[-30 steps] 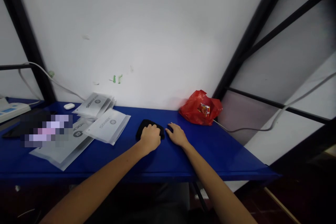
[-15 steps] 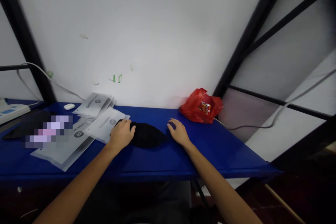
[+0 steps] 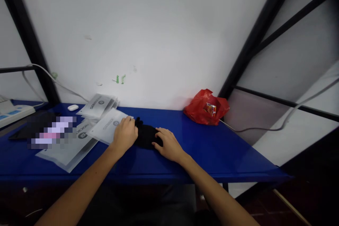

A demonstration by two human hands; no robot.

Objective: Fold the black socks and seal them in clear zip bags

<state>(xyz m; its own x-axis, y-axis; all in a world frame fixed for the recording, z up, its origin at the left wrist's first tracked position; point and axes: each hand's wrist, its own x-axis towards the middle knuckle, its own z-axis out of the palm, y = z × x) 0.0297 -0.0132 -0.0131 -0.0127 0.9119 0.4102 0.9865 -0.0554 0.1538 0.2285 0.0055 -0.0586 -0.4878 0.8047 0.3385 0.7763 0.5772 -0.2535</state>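
Note:
A black cloth item [image 3: 145, 137] lies bunched on the blue table; its exact kind does not show. My left hand [image 3: 125, 135] is closed at its left end, with a small black loop or fold standing up beside the fingers. At the right end, my right hand [image 3: 169, 144] has its thumb and fingers bent onto the cloth, gripping its edge. Part of the cloth is hidden under both hands. Just left of my left hand lies a pale plastic pouch [image 3: 107, 125] with printed lettering.
More printed pouches [image 3: 96, 106] lie at the left, near a small white case [image 3: 73, 107] and a white power strip [image 3: 16, 114]. A red plastic bag [image 3: 201, 107] sits against the wall at the right. A grey cable [image 3: 262, 129] and black metal frame bars [image 3: 245, 51] flank the blue table [image 3: 212, 155].
My right hand has moved left from the bare tabletop onto the cloth. The cloth's pointed right end no longer stretches out, and the cloth looks shorter. My left hand stays at the left end.

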